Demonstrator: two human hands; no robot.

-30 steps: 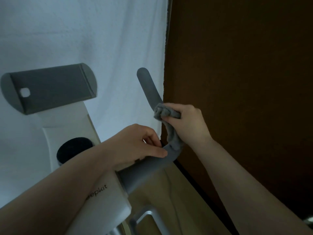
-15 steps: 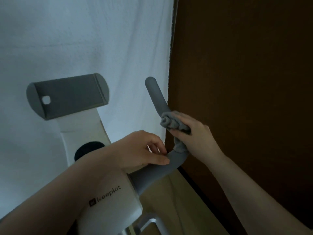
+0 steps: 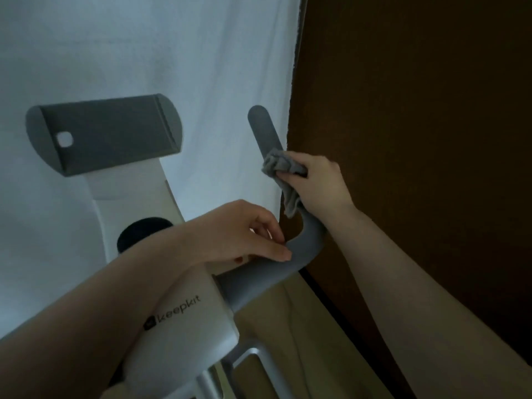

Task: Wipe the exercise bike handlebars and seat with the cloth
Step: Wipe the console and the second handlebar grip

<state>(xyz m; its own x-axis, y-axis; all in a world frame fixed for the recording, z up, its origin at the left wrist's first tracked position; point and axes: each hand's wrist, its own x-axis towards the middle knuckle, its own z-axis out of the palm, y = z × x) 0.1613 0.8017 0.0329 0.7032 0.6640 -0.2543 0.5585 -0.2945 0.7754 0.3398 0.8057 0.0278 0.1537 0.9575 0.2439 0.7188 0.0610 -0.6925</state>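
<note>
The grey right handlebar (image 3: 263,126) of the white exercise bike (image 3: 187,321) curves up toward the dark wall. My right hand (image 3: 319,185) grips a bunched grey cloth (image 3: 283,165) wrapped round the upright part of that handlebar. My left hand (image 3: 247,234) holds the lower, horizontal part of the same bar, thumb on top and fingers curled under it. The seat is out of view.
A grey tablet holder (image 3: 106,136) sits on the bike's white stem at the left, with a black round knob (image 3: 141,228) below it. A white curtain (image 3: 144,53) hangs behind. A dark brown wall (image 3: 417,139) stands close on the right. Wooden floor (image 3: 293,326) lies below.
My right hand and the cloth have slid a little up the upright part of the handlebar. My left hand has kept its hold on the lower bar.
</note>
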